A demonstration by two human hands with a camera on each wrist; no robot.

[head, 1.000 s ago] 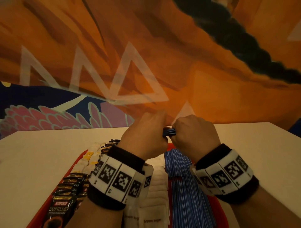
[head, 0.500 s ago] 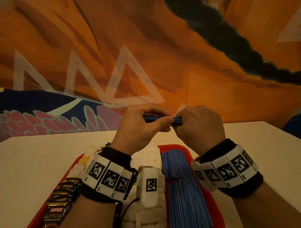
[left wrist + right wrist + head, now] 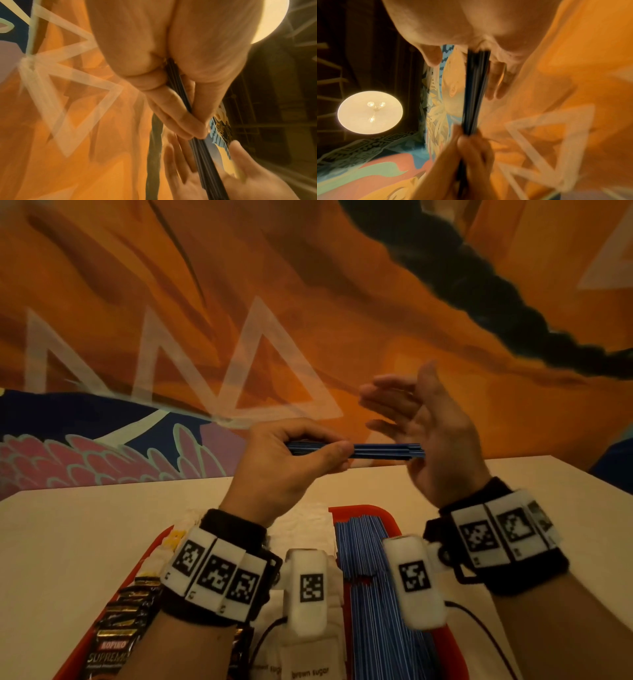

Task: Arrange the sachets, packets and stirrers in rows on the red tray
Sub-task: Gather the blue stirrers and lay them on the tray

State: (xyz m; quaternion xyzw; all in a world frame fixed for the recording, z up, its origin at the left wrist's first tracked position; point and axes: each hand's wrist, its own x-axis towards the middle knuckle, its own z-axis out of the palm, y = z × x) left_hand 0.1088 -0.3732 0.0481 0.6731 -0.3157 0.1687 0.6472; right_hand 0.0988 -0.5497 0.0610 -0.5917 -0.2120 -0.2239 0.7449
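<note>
**Stirrers squared up above the tray**

While the left hand [image 3: 287, 470] pinches a bundle of blue stirrers [image 3: 380, 450] level, long axis left to right, the right hand [image 3: 431, 436] stands flat-fingered against its right end. Both hover over the red tray [image 3: 376, 513], where sachets read "brown sugar" [image 3: 310, 672] and packets "KOPIKO SUPREMO" [image 3: 108, 652].

Black wristbands [image 3: 520, 573] carry white blocks [image 3: 212, 573] printed with square black-and-white markers.

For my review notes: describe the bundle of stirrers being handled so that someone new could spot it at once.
Above the far end of the red tray, find the left hand. It pinches a thin bundle of blue stirrers, held level, its end against the open right hand. Unlike the stirrers lying in the tray, it is in the air.
</note>
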